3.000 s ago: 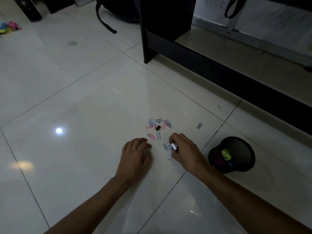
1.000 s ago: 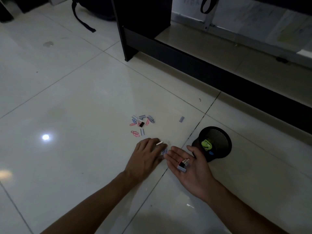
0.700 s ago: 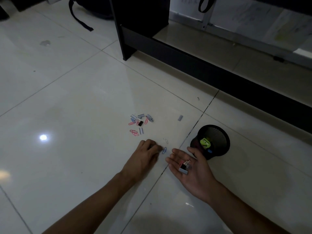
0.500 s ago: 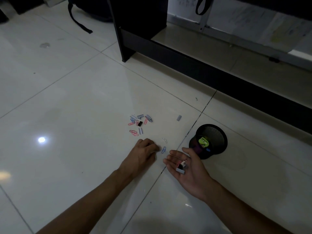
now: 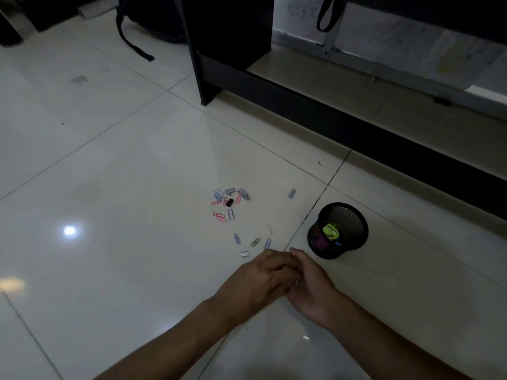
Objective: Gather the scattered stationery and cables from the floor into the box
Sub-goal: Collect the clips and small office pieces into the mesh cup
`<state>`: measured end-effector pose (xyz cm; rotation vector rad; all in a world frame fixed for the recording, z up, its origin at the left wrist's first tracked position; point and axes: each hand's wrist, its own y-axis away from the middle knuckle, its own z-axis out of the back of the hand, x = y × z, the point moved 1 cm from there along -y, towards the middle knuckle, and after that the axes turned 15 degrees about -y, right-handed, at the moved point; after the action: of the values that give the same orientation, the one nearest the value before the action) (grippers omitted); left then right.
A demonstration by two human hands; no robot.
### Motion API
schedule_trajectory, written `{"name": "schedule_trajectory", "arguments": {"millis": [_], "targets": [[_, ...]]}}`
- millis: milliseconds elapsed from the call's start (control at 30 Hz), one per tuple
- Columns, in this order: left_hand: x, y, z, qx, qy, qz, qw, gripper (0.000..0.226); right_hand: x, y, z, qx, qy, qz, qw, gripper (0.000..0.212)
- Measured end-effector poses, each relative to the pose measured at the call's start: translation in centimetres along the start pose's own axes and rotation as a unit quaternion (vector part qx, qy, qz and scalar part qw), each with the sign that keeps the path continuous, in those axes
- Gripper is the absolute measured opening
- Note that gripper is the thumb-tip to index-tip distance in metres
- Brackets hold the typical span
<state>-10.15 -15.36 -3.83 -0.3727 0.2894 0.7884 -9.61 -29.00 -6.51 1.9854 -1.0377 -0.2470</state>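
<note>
Several paper clips and staple strips [image 5: 227,200] lie scattered on the white tiled floor. Nearer me lie a blue clip [image 5: 237,238], a green clip [image 5: 255,242], another blue clip [image 5: 267,243] and a small white piece [image 5: 244,253]. A lone grey staple strip [image 5: 291,193] lies to the right. A black mesh cup [image 5: 354,237] stands on the floor holding a green item and other bits. My right hand [image 5: 315,292] is palm up beside it. My left hand [image 5: 260,278] lies over that palm with its fingertips in it and hides what is there.
A black desk leg [image 5: 208,50] and its low crossbar [image 5: 356,133] run across the floor behind the clips. A dark bag with a strap [image 5: 134,48] lies at the back left. White tiles spread out to the left.
My left hand has left the floor and moved right onto my upturned right palm, covering the clips held there. Its move uncovered a few clips and a white piece on the floor.
</note>
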Motion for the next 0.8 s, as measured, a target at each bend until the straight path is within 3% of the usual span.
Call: {"name": "schedule_trajectory", "arguments": {"millis": [100, 167, 233, 367, 633, 800], "targets": [[0.8, 0.8, -0.1, -0.056, -0.032, -0.011, 0.998, 0.018, 0.3, 0.1, 0.5, -0.034, 0.024, 0.015, 0.999, 0.025], [2.3, 1.1, -0.2, -0.069, -0.039, 0.075, 0.994, 0.021, 0.6, 0.1, 0.7, -0.045, 0.039, 0.007, 0.998, 0.025], [4.3, 1.2, -0.7, -0.029, -0.054, 0.168, 0.984, 0.037, 0.9, 0.0, 0.9, -0.041, 0.091, 0.009, 0.995, 0.029], [7.1, 1.2, -1.5, 0.053, -0.094, 0.244, 0.964, 0.065, 1.6, -0.2, 0.6, -0.026, 0.232, 0.051, 0.971, 0.029], [8.0, 1.3, -1.3, 0.018, -0.055, 0.258, 0.964, 0.022, 1.8, -0.6, 0.7, -0.019, 0.261, 0.057, 0.963, 0.032], [8.0, 1.6, -0.9, 0.026, -0.067, 0.256, 0.964, 0.015, 1.6, -0.8, 0.5, -0.023, 0.26, 0.056, 0.964, 0.031]]}}
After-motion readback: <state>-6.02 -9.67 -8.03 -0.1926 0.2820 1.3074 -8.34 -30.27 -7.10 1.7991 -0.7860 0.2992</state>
